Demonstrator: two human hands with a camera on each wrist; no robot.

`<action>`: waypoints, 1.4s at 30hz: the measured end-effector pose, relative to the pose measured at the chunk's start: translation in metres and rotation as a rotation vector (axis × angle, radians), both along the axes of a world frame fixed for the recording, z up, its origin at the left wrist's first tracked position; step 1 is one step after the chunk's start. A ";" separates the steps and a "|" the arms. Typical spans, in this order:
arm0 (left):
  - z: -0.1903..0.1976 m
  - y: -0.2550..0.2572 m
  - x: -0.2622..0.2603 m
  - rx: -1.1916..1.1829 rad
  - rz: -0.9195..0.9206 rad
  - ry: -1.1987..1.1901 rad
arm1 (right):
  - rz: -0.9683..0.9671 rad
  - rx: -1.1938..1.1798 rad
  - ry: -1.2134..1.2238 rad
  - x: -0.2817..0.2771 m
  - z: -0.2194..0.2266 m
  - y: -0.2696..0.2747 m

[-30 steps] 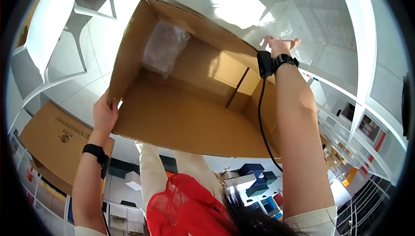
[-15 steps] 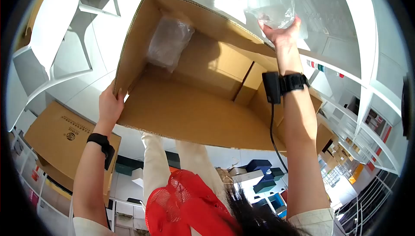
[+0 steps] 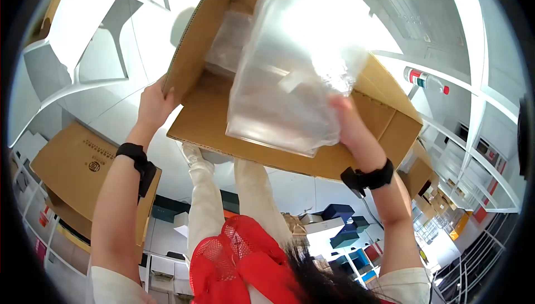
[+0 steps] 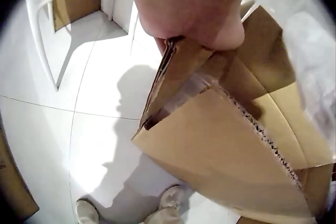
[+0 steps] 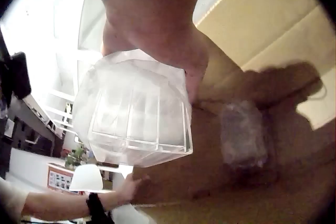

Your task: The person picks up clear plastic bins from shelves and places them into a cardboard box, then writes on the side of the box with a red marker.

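The right hand [image 3: 348, 126] grips 1 clear plastic container [image 3: 290, 70], fingers curled round its lower right edge, and holds it above the open cardboard box [image 3: 384, 114], covering much of the box opening in the head view. The left hand [image 3: 153, 103] pinches the box's left flap [image 4: 173, 71], the flap edge clamped between thumb and fingers, and the box hangs tilted over the white tiled floor [image 4: 100, 77]. Inside the box, 1 plastic-wrapped package [image 5: 242, 134] lies against the bottom; a second cardboard box [image 3: 78, 165] sits to the left, well apart.

Clear bag [image 3: 284, 76] hides the box [image 3: 384, 120] interior; wrapped packet [image 5: 242, 134] blurred.
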State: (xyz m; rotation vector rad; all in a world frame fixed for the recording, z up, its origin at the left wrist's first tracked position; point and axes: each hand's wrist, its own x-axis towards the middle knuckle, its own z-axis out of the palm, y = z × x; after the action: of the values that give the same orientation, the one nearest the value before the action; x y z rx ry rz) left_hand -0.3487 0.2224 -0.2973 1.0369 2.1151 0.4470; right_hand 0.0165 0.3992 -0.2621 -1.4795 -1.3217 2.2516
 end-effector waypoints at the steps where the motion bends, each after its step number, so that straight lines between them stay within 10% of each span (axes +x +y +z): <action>1: 0.001 0.001 0.000 -0.011 0.008 -0.011 | 0.053 -0.029 0.027 0.000 -0.019 -0.010; 11: 0.001 -0.001 0.001 0.035 0.061 -0.037 | -0.237 -0.249 0.087 -0.121 -0.214 -0.036; 18: 0.004 0.002 0.008 0.044 0.081 -0.013 | -0.390 -0.307 0.023 -0.150 -0.253 0.008; 36: 0.014 0.010 0.020 -0.043 0.095 0.000 | 0.138 -0.215 -0.570 -0.165 -0.286 -0.050; 39: 0.014 0.012 0.022 -0.020 0.100 0.005 | -0.162 -0.358 -0.582 -0.190 -0.252 -0.042; 42: 0.013 0.011 0.020 -0.001 0.098 0.003 | -0.451 -0.328 -0.315 -0.178 -0.315 -0.071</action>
State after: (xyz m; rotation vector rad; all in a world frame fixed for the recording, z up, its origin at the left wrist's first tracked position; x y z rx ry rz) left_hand -0.3284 0.2329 -0.2845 0.9368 2.1750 0.4914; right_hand -0.1613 0.3280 -0.5774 -2.0612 -0.5913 2.0561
